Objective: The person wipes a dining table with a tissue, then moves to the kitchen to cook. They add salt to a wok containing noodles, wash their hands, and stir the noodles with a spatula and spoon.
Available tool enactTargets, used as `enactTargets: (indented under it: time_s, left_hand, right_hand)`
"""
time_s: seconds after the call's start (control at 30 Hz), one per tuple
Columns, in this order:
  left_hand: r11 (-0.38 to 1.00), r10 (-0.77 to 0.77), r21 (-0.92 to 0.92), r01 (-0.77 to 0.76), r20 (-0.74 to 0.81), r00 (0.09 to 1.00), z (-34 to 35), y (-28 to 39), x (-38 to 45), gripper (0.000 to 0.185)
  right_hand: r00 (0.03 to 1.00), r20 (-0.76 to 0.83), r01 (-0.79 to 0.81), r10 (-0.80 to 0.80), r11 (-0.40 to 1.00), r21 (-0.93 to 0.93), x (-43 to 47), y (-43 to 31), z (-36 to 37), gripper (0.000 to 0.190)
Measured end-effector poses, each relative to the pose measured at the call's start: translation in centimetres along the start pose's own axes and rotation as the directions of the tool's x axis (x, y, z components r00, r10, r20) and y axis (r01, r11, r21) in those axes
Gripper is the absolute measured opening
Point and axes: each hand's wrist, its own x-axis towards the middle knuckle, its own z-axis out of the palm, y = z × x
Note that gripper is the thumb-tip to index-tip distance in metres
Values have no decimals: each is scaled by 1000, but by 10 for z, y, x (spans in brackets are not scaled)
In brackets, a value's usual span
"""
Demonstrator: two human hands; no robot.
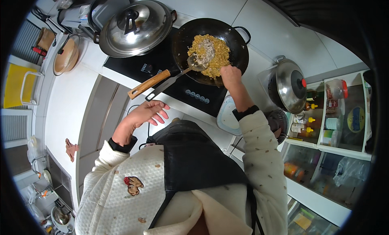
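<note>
A black wok (pixel 182 37) with a wooden handle (pixel 149 84) sits on the black cooktop (pixel 121 65). Yellow crumbly food (pixel 223 52) lies in it, topped by a pale greyish minced heap (pixel 206 51). A metal spatula (pixel 174 78) rests with its blade in the food and its shaft over the wok's near rim. My right hand (pixel 231 76) is closed at the wok's near right edge; whether it holds anything small is hidden. My left hand (pixel 152 112), palm turned sideways and fingers loosely apart, hangs empty just below the end of the spatula's handle.
A lidded steel pan (pixel 138 28) stands left of the wok. At right are a white-blue tray (pixel 229 116), a lidded pot (pixel 290 86) and shelves with yellow-capped bottles (pixel 301 127). A glass-lidded bowl (pixel 67 54) and brown cloth (pixel 71 148) are on the left counter.
</note>
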Motion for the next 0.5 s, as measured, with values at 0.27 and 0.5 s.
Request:
enactTargets:
  time_s: [0.27,0.5]
  left_hand:
    - [557,-3,-803,211,251,968,-10,36,54,51]
    - [756,-67,-646,105,84,994,12,55,62,14]
  right_hand:
    - [974,-98,-212,204,975,-74,-5,5,-39,4]
    - [861,27,-312,508,485,817,-25,32,-13,21]
